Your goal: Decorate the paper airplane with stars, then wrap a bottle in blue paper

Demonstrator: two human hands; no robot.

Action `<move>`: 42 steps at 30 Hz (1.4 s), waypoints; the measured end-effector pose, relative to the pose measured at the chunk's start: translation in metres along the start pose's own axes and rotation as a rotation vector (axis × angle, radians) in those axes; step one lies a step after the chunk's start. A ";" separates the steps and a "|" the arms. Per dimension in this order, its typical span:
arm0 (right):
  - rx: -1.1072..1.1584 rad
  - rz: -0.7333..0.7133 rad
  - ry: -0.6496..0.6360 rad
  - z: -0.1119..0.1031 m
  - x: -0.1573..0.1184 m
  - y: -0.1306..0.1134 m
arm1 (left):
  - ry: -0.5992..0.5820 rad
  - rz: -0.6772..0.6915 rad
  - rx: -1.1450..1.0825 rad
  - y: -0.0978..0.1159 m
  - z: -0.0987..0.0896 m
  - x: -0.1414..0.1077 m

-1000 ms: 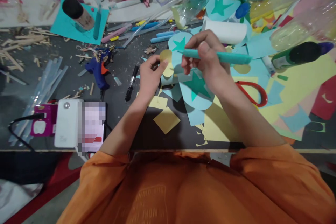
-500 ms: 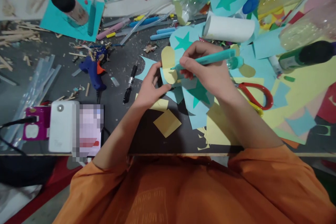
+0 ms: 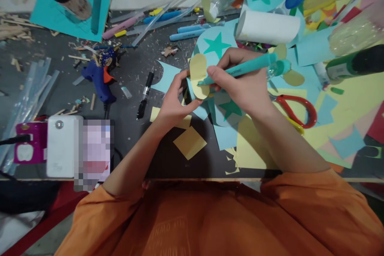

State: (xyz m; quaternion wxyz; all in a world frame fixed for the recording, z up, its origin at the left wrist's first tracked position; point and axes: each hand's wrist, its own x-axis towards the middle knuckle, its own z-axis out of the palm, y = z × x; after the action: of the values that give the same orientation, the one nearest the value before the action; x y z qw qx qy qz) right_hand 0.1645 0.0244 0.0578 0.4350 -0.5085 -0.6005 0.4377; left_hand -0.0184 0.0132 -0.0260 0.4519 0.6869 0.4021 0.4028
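Observation:
My right hand [image 3: 240,78] holds a teal marker [image 3: 252,66], its tip touching a yellow rounded paper piece [image 3: 198,68]. Under and beside that piece lies light blue paper with green stars [image 3: 217,45]. My left hand [image 3: 177,102] grips the edge of the yellow piece and the blue paper, with the thumb at its lower end and the fingers partly hidden behind it. Just below my left hand is a yellow paper square [image 3: 190,143]. A black pen [image 3: 145,96] lies to the left.
Red-handled scissors [image 3: 297,110] rest right of my right forearm. A blue glue gun [image 3: 100,82], a white power bank [image 3: 62,146] and a phone are at left. A white paper roll [image 3: 268,27], plastic bottles and markers lie farther back.
The view has shifted slightly. The marker tip has moved a little down on the yellow piece, and both hands keep their hold.

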 end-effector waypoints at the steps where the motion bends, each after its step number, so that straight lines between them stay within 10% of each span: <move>1: 0.004 -0.009 -0.002 0.000 0.000 0.000 | 0.009 -0.006 -0.003 0.001 0.000 0.000; 42: -0.086 -0.049 0.021 -0.007 0.003 0.004 | 0.019 -0.033 0.005 -0.003 0.001 0.001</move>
State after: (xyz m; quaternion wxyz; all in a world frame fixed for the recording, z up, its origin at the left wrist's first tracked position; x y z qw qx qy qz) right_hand 0.1717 0.0278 0.0560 0.4296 -0.5162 -0.6265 0.3956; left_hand -0.0180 0.0151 -0.0288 0.4532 0.6774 0.4185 0.4007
